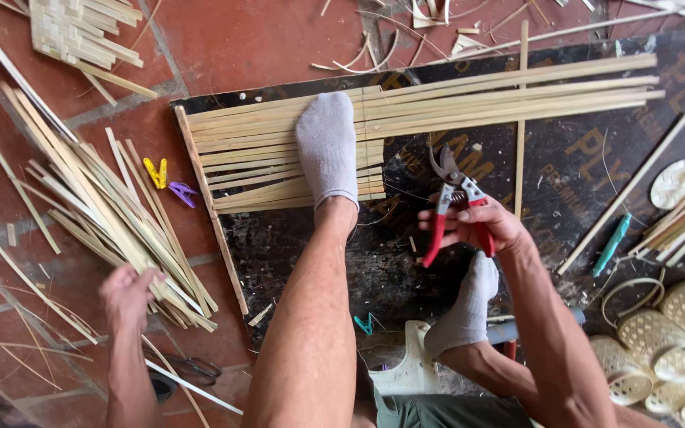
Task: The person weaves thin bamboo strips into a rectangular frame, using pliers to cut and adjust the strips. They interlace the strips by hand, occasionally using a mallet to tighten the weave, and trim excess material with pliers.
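On the dark board (564,158) laid over the red tile floor (255,40), I see my right hand (485,226) with fingers clamped on red-handled pruning shears (457,202), blades parted, just right of the woven bamboo strips (279,150). My grey-socked foot (327,147) pins those strips. My left hand (127,295) reaches the loose strip pile (105,214); it is blurred, so I cannot tell its finger state.

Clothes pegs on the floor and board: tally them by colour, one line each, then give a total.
Yellow clothes peg: 1
Purple clothes peg: 1
Teal clothes peg: 1
Total: 3
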Demonstrator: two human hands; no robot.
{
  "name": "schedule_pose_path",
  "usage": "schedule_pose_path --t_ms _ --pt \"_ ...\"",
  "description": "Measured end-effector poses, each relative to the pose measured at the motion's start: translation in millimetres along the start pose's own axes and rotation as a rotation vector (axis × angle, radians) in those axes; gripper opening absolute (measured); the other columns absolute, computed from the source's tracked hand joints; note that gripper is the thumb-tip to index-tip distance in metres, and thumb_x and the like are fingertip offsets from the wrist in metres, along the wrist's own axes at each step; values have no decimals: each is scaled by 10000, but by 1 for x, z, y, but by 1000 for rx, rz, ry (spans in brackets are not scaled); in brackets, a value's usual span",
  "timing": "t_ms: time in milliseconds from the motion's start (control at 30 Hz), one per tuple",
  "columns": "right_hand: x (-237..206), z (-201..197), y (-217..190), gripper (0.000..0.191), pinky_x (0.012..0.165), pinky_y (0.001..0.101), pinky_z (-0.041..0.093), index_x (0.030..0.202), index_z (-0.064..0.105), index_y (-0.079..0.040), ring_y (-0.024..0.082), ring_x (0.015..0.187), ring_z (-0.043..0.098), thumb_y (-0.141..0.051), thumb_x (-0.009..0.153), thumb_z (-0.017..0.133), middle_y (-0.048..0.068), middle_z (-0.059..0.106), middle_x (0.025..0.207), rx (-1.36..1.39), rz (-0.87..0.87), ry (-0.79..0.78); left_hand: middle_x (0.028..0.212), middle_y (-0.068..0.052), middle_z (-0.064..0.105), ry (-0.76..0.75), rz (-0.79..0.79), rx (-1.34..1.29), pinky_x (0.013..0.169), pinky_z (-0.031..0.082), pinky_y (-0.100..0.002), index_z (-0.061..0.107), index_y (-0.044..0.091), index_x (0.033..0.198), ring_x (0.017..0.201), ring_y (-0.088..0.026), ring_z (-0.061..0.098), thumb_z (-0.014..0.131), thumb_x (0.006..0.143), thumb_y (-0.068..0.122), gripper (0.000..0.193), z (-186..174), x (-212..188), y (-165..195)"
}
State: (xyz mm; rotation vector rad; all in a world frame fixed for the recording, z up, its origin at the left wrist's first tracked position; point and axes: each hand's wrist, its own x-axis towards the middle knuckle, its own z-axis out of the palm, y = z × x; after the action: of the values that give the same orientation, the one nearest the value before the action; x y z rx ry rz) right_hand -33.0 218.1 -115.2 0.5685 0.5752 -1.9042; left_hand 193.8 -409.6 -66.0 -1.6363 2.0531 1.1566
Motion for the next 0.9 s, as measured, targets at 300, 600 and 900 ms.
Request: schedule_pose_path --t_ms 300,600,900 --pt "25 -26 -37 503 993 624 518 1276 598 96 504 1265 593 -97 820 686 374 633 1327 -278 191 63 960 -118 719 -127 -36 -455 602 575 -316 657 -39 1104 828 -208 752 680 930 15 184 17 -8 -78" --pt "-2 -10 -12 502 936 670 552 1300 554 95 500 1192 642 -45 846 716 371 645 1240 -177 91 2 1018 -115 733 187 207 69 759 556 -293 679 -46 1189 878 -178 685 842 862 92 391 9 0 -49" --pt "-21 -5 -64 510 878 597 590 1322 557 78 495 1158 654 -33 849 710 383 647 1231 -230 203 59 977 -129 734 -126 1223 180 851 553 -401 755 26 1074 927 -277 684 765 895 50 182 213 -62 176"
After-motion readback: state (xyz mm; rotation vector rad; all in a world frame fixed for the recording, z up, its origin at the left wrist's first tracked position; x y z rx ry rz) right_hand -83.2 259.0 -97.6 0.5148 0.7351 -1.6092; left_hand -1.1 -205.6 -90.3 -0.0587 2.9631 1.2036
